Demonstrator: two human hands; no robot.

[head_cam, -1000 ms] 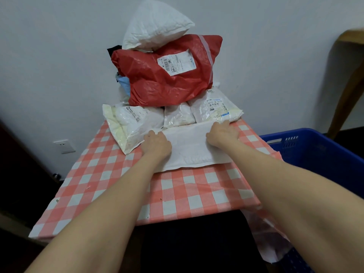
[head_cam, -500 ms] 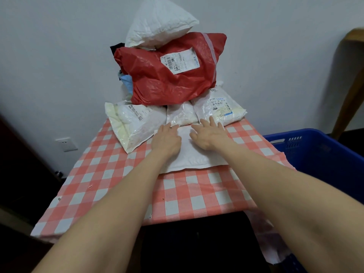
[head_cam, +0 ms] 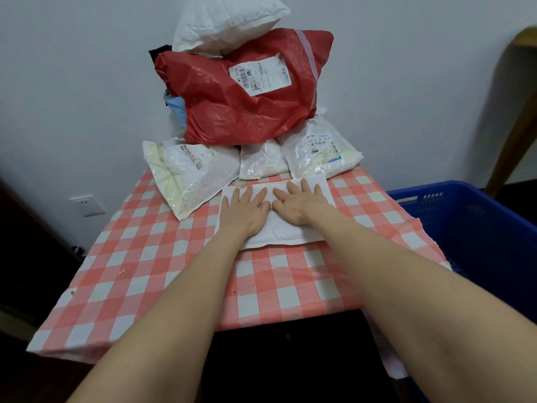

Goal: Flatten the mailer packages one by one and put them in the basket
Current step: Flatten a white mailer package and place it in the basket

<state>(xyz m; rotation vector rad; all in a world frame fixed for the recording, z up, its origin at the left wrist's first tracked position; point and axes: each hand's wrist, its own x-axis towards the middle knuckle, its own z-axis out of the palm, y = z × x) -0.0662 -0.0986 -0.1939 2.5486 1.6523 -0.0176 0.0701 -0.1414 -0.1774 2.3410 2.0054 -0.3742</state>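
Pink-and-white checked cloth covers the table [head_cam: 162, 257], which stands against a pale wall. Near the table's middle lies a white mailer [head_cam: 279, 235]. The left hand [head_cam: 244, 210] and the right hand [head_cam: 299, 205] press it side by side, palms down, fingers straight and spread, gripping nothing. It already looks nearly flat, so I judge the pressing of this piece close to done; it has yet to go into the blue basket [head_cam: 465, 228], which stands low at the right, just beside the table. Most of the basket's inside is out of view, so I cannot tell how many mailers it holds. Much is left. At the far edge three pale plastic mailers sit in a row, the left one [head_cam: 189, 173] touching the white mailer's far left corner. A large red mailer [head_cam: 232, 106] rests on them, with a puffy white one [head_cam: 226, 21] on top. That stack leans against the wall and could slide if a lower piece is pulled first. A wall socket [head_cam: 85, 205] shows at the left and a wooden leg [head_cam: 517, 112] at the far right.
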